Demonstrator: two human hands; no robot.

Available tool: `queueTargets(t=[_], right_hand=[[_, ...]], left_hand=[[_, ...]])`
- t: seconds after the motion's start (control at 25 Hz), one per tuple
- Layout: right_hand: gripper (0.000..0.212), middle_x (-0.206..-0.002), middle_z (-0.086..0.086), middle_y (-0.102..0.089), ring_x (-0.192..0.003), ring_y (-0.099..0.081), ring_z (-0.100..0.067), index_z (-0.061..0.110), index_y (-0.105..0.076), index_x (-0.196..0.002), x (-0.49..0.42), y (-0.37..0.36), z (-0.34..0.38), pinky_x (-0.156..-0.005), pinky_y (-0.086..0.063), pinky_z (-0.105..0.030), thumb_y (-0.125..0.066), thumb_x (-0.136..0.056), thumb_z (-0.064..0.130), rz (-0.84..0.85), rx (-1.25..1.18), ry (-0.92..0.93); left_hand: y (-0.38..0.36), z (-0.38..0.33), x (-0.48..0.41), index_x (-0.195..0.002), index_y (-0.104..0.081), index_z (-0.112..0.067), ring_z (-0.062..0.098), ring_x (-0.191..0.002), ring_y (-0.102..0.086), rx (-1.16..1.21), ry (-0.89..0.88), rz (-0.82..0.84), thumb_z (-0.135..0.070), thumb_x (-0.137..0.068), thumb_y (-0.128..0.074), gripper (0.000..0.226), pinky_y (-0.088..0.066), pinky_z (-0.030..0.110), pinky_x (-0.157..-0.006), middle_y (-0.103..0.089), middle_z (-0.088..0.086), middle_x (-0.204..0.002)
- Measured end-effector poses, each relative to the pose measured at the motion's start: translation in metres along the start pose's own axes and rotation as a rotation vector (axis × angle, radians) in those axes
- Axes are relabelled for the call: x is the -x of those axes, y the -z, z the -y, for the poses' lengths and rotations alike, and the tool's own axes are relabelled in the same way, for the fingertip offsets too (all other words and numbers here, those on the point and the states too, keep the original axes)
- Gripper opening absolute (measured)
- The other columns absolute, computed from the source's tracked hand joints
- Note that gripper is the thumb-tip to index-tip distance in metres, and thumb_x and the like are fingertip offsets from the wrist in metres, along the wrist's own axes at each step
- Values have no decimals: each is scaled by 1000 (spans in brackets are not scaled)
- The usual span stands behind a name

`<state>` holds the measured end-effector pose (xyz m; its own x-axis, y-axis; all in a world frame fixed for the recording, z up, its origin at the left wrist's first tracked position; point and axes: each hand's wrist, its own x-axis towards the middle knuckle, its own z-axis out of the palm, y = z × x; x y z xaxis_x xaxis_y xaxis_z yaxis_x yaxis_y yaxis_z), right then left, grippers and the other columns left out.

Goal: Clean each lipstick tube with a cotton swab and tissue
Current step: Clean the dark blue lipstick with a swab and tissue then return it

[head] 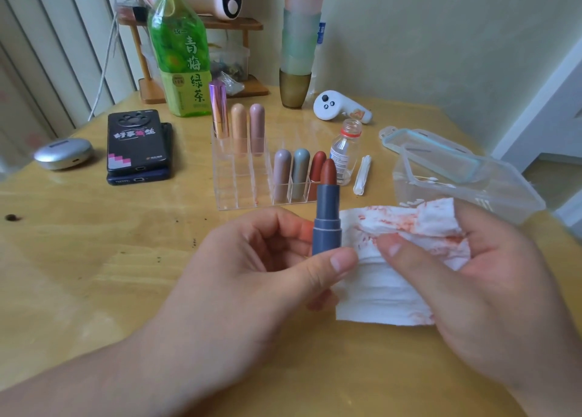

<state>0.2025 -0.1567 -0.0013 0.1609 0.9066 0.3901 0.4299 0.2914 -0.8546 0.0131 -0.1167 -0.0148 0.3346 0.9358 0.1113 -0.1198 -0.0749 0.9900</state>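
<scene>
My left hand (pixel 264 259) pinches the base of an uncapped blue-grey lipstick tube (pixel 327 215), held upright with its brick-red bullet raised. To its right, my right hand (pixel 491 284) holds a white tissue (pixel 387 275) smeared with red marks, thumb pressed on top, a short way from the tube. A clear acrylic organiser (pixel 239 177) behind holds several capped lipsticks (pixel 282 172). Cotton swabs (pixel 362 174) lie to its right, beside a small open clear bottle (pixel 346 152).
A clear plastic box (pixel 516 199) with its lid ajar stands at the right and holds used swabs. Two stacked phones (pixel 138 148), a silver case (pixel 63 153), a green tea bottle (pixel 179 54), stacked cups (pixel 297 48) and a white controller (pixel 340 106) stand behind on the wooden table (pixel 94 275).
</scene>
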Motion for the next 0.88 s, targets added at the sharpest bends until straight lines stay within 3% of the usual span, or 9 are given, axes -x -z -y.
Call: queueTargets(t=[0.08, 0.28, 0.32, 0.4, 0.48, 0.56, 0.6, 0.72, 0.88], right_hand=[[16, -78, -11, -73, -72, -69, -33, 15, -71, -91, 2, -1, -6, -59, -57, -43, -71, -76, 21, 62, -60, -11], [11, -77, -3, -73, -72, -72, -15, 10, -69, -85, 2, -9, -8, -64, -56, -21, -73, -77, 3, 254, -466, -100], [10, -83, -12, -71, -77, -71, -21, 5, -68, -91, 0, -8, -11, -67, -56, -26, -72, -82, 4, 326, -630, -169], [27, -98, -42, -51, -94, -59, -46, -14, -55, -110, -5, -5, -10, -81, -50, -54, -54, -97, 9, 458, -1061, -335], [36, -111, -56, -28, -112, -40, -62, -24, -43, -118, -8, 1, -4, -98, -28, -75, -38, -98, 6, 384, -1212, -475], [31, -103, -53, -46, -103, -53, -61, -17, -57, -102, -8, -5, -15, -84, -49, -64, -53, -83, 8, 370, -1141, -550], [31, -97, -47, -55, -96, -58, -59, -13, -59, -96, -8, -5, -17, -83, -53, -56, -62, -74, 8, 362, -984, -536], [60, -99, -34, -66, -91, -66, -41, -13, -57, -103, -7, -7, -23, -81, -55, -40, -89, -59, 13, 415, -894, -499], [53, -94, -25, -70, -81, -69, -28, -2, -69, -101, -7, -9, -25, -72, -57, -32, -91, -59, 19, 443, -928, -510]], left_hand=[[-2, 1, 0, -81, -71, -11, 24, -58, -69, 61, 9, 38, -24, -65, -87, 26, -54, 24, -61, -71, 12, -67], [-2, 3, -1, -82, -74, -11, 24, -60, -70, 86, 70, 52, -31, -55, -88, 36, -58, 31, -65, -73, 18, -70], [-2, 3, -2, -80, -74, -11, 24, -60, -70, 83, 80, 41, -32, -53, -88, 36, -57, 32, -66, -73, 18, -70], [-2, 3, -3, -77, -75, -14, 25, -61, -70, 75, 94, 40, -34, -51, -89, 35, -57, 33, -69, -73, 18, -69], [-2, 1, -1, -77, -75, -17, 25, -64, -71, 46, 89, 59, -35, -51, -88, 34, -59, 34, -72, -74, 16, -69], [-2, 0, 1, -78, -76, -18, 30, -67, -72, -5, 84, 58, -37, -50, -88, 37, -59, 38, -74, -74, 13, -70], [-3, 0, 1, -78, -76, -19, 33, -69, -72, -25, 85, 51, -38, -48, -89, 38, -58, 41, -76, -74, 12, -70], [-4, -1, 1, -76, -75, -18, 27, -65, -73, -15, 94, 47, -27, -46, -95, 37, -60, 36, -69, -74, 11, -68], [-4, -6, 1, -72, -75, -13, 17, -58, -70, 30, 137, 77, -20, -47, -91, 30, -54, 22, -56, -72, 9, -63]])
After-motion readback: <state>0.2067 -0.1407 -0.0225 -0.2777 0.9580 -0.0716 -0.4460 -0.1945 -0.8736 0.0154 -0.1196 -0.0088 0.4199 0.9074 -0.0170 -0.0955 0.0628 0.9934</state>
